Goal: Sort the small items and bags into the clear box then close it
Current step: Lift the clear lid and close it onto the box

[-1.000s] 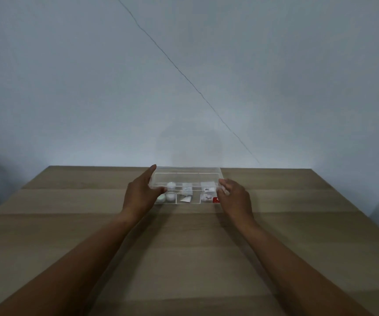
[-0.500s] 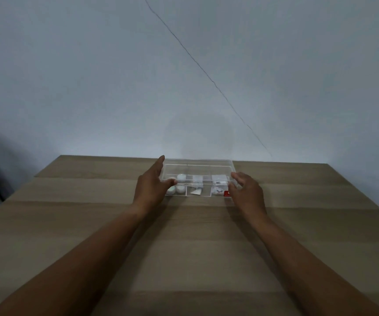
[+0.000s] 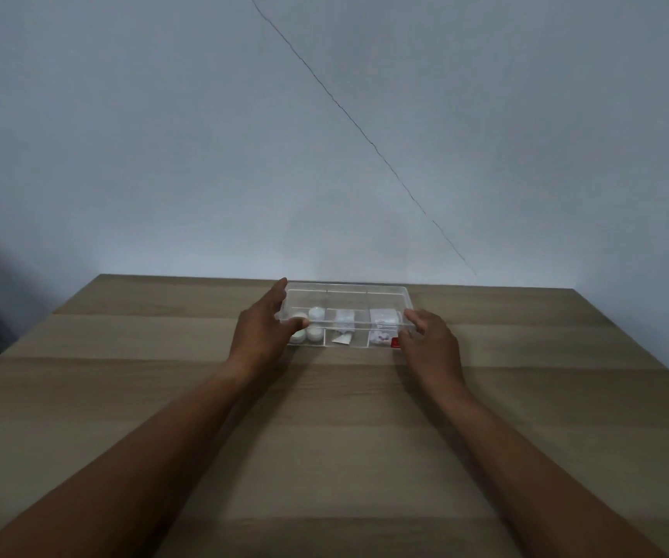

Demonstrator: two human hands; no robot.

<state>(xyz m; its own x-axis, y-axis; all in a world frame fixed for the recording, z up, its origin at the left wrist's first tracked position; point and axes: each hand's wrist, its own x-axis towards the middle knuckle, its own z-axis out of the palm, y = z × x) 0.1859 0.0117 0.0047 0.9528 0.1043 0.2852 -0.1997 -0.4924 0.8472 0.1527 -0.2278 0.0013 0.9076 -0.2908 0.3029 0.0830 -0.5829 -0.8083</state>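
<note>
Between both hands | clear box (image 3: 347, 300) | fingers (image 3: 412, 316) touching ends

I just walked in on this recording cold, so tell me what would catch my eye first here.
The clear box sits at the far middle of the wooden table, with small white items and bags showing through its compartments. The left hand grips its left end and the right hand its right end, both arms reaching straight out. Behind, a thin dark line runs diagonally down the pale wall.
</note>
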